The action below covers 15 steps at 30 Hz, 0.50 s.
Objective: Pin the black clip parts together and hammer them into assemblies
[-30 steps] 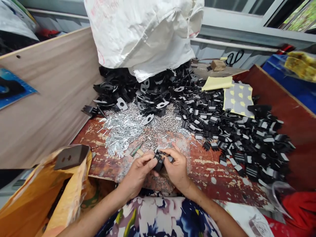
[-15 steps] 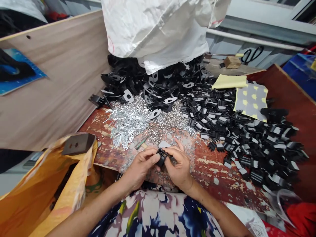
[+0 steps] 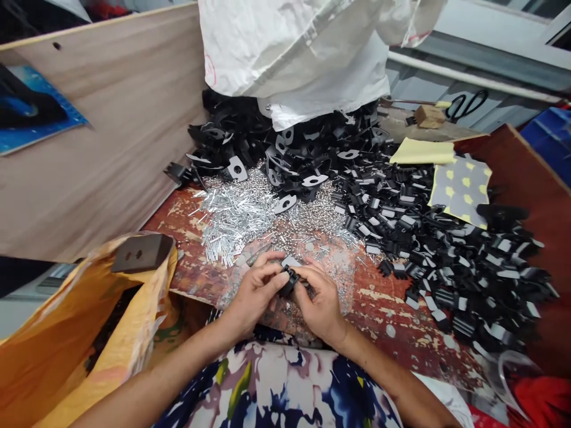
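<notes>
Between my two hands, close above the table's front edge, is a small black plastic clip part (image 3: 289, 283). My left hand (image 3: 257, 292) pinches its left side with thumb and fingers. My right hand (image 3: 320, 300) grips it from the right, fingers curled behind it. A light grey flat piece (image 3: 291, 261) shows just beyond the fingertips; whether it belongs to the held part I cannot tell. Past my hands lies a heap of thin metal pins (image 3: 238, 217), with small silvery springs or similar bits (image 3: 312, 220) to its right.
Large black parts (image 3: 232, 137) pile up under a white sack (image 3: 294, 47). Small black clip pieces (image 3: 446, 249) cover the table's right side, with a yellow-dotted grey sheet (image 3: 461, 187) on them. An orange sack (image 3: 129, 333) hangs open at left, a brown block (image 3: 143, 252) at its rim.
The view has shifted slightly, so the table's contents sit a little further right. Both hands stay on the black clip part, which is tilted a bit differently.
</notes>
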### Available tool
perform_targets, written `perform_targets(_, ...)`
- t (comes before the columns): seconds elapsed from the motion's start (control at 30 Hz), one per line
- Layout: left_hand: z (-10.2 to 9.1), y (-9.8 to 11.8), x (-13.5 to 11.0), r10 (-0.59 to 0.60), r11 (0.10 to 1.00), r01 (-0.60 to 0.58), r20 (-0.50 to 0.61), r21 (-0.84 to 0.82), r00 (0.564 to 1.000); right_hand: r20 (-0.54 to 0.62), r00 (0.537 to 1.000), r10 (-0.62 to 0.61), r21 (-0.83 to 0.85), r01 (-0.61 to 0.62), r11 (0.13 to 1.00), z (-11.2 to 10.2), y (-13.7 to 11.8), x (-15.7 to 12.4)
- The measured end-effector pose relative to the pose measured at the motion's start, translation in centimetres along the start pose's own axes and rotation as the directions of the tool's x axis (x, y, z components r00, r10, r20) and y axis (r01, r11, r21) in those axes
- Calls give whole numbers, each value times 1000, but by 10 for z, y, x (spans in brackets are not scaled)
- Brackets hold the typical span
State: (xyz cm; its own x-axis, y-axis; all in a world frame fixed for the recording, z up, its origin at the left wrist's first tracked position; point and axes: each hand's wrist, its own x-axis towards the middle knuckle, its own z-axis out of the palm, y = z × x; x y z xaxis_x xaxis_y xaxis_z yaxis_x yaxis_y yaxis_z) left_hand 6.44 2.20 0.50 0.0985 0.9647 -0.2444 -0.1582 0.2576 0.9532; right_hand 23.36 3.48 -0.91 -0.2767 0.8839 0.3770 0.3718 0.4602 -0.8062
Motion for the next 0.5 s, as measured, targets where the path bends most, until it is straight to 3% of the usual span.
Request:
perform_targets(0.1,0,-7,3,0,998,3,39,-67,999,42,984,175,148,-179,973,-1,-2,-2)
perform_targets(0.2,-5,-11,5,-93,984,103,81,-142,992,170,962,212,201,-245,948,-7,-2,1)
perform_targets(0.27,-10,-12,6,-146,966,167,113,-200,983,218,962,166,112,-194,975,-14,-3,5)
perform_targets(0.37,-12,-11,4,-139,938,169,116,-302,983,195,979,66,-78,-51,996,-22,-6,13)
perform_targets(0.5,-7,-13,1,-121,928,148,97,-343,988,205,979,4,-132,24,991,-20,-9,15)
